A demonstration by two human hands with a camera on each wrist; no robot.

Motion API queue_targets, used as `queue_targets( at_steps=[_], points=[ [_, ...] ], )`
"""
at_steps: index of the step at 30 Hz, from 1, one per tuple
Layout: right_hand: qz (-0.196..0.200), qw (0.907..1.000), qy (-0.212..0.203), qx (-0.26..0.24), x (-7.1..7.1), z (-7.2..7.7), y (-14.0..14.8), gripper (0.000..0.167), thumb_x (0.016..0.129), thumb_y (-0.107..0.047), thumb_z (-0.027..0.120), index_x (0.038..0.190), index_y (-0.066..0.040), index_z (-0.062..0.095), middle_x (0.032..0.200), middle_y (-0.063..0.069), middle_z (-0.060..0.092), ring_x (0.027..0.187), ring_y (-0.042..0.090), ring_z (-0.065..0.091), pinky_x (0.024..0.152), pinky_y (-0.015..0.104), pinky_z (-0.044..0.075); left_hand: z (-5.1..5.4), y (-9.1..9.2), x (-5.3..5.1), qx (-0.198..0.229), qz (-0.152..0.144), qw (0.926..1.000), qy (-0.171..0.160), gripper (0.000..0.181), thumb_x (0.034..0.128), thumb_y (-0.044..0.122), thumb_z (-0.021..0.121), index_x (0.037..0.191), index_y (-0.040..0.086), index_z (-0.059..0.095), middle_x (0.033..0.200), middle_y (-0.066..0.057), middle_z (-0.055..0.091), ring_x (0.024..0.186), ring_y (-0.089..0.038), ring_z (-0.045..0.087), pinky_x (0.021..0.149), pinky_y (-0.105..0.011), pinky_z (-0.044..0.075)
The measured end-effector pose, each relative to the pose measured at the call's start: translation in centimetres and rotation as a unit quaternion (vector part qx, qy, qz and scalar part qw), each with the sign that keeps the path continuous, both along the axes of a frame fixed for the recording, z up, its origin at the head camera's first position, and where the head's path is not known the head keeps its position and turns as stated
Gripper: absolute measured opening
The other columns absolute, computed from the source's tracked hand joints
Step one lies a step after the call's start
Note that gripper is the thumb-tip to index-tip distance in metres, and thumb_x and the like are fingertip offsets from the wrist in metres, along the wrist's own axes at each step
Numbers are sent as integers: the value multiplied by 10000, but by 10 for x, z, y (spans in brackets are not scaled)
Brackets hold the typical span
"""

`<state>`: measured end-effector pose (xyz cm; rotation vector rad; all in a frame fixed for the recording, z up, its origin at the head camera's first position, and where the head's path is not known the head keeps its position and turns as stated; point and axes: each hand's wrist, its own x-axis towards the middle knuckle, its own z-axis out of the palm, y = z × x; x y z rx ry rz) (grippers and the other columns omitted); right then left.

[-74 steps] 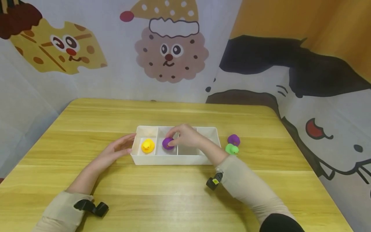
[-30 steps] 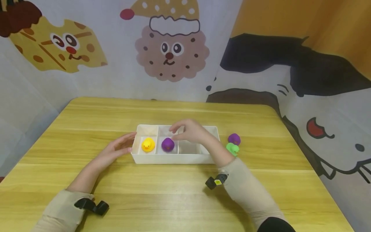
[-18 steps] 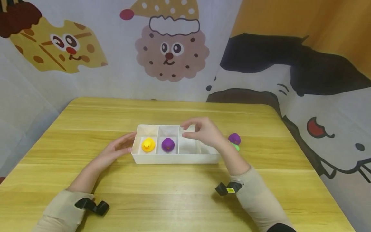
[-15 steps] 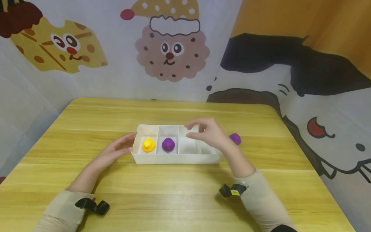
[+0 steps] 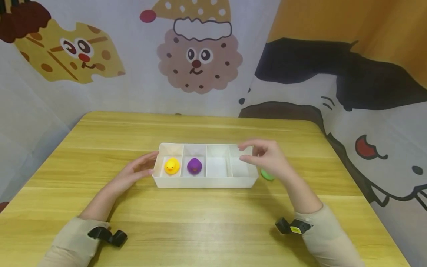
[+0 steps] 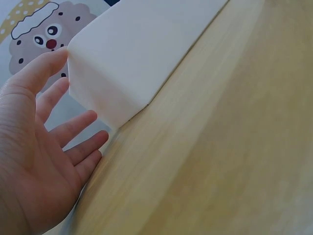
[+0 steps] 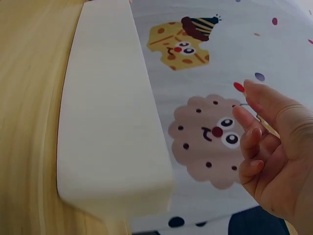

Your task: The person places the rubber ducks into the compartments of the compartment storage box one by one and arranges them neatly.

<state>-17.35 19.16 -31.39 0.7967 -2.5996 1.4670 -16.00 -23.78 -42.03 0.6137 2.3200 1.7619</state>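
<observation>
A green toy lies on the counter just beside a white divided tray, partly hidden behind a person's loose, empty right hand; the unclenched left hand touches the tray's left end, nearest a yellow duck.

3 toys, 1 box, 2 hands

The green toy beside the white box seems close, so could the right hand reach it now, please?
Probably yes: the right hand holds nothing and hovers near the green toy, which lies outside the white box, so its walls leave the way free, though the hand partly hides it.
</observation>
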Motion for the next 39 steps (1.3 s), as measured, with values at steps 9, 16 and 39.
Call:
queue_targets(
  at_steps=[9,16,39],
  points=[
    [-298,9993,-49,237,4,-5,34,258,817,-135,770,1068,-105,718,938,51,659,605,175,509,499,252,432,0,0,0,31,1,10000,10,545,988,110,508,1495,69,310,1485,-217,340,1318,-424,342,1020,-639,250],
    [-424,9982,-48,420,6,-14,65,271,815,-112,768,1081,-98,717,1005,44,666,658,176,505,538,262,433,1,1,-1,-1,5,10000,-31,549,988,120,514,1494,65,309,1494,-206,329,1320,-420,337,1012,-645,262],
    [-121,9886,-670,1340,-10,-53,116,325,828,-95,749,1146,-77,682,889,91,608,670,167,492,523,266,423,1,0,0,6,3,10000,-84,550,986,135,519,1492,67,313,1485,-195,351,1311,-409,357,1003,-648,278]
  ],
)
